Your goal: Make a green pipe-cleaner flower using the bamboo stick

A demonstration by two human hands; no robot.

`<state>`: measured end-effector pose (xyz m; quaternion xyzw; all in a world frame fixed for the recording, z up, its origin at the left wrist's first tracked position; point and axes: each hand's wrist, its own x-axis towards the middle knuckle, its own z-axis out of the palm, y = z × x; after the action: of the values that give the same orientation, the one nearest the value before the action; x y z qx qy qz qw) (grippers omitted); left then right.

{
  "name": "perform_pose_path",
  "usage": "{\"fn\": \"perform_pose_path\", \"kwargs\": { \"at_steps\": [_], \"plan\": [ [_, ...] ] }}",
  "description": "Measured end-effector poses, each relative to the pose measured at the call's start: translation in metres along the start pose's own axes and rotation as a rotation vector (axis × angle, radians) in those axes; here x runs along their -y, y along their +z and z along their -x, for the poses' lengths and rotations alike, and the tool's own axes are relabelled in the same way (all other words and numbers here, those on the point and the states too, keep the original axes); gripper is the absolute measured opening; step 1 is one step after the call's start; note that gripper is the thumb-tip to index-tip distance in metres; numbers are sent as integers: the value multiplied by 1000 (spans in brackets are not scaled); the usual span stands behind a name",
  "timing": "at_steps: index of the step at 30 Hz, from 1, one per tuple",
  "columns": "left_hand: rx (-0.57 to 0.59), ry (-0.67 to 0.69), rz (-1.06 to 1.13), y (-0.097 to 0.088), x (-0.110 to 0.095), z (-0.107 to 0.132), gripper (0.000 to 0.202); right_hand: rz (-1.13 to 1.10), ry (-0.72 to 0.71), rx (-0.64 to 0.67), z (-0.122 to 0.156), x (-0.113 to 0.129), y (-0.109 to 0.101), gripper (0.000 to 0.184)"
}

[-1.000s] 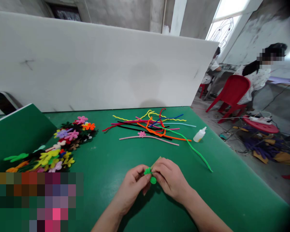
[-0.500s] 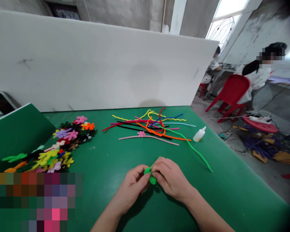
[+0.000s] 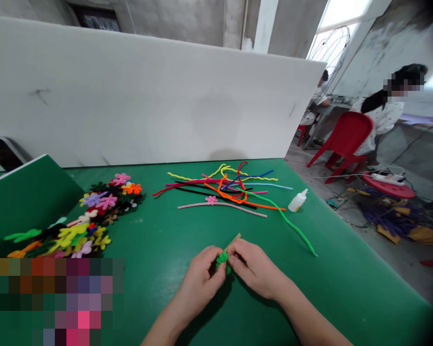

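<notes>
Above the green table, my left hand [image 3: 202,274] pinches a small bright-green piece of looped pipe cleaner [image 3: 222,260] between thumb and fingers. It looks like a flower of rounded loops, and part of it is covered by the fingertips. Close against it, my right hand [image 3: 256,264] is closed around a thin tan stick [image 3: 235,240], whose end pokes out above the fingers. The fingertips of both hands nearly meet at the green piece. Whether the right fingers also grip the pipe cleaner cannot be made out.
Beyond the hands lie loose coloured pipe cleaners [image 3: 238,192] and a pink flower [image 3: 211,200]. A white glue bottle [image 3: 297,201] stands at the right. Many finished flowers [image 3: 106,201] are heaped at the left. A white board [image 3: 147,101] closes the back; a person sits on a red chair [image 3: 350,137].
Between my fingers the green piece has turned, and its loops now face the camera more. My left thumb has shifted lower; my right hand has barely moved.
</notes>
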<state>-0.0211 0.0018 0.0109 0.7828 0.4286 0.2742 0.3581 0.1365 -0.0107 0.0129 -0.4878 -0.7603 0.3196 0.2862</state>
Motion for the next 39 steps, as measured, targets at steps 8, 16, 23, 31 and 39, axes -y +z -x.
{"fn": "perform_pose_path", "kwargs": {
  "at_steps": [8, 16, 23, 31, 39],
  "plan": [
    [-13, 250, -431, 9, 4, 8, 15, -515, 275, 123, -6, -15, 5, 12],
    [-74, 88, -51, 13, 3, 3, 13, -644, 315, 93, -9, -14, 9, 11],
    [-64, -447, 912, 7, -2, 0, 11, -397, -8, -127, -4, -5, 1, 14],
    [114, -446, 1212, 5, 2, 3, 14, -259, -212, -142, -1, -9, -1, 9],
    [41, -464, 1062, 8, 2, 2, 16, -88, -151, -120, 2, 0, 1, 9]
  ]
}}
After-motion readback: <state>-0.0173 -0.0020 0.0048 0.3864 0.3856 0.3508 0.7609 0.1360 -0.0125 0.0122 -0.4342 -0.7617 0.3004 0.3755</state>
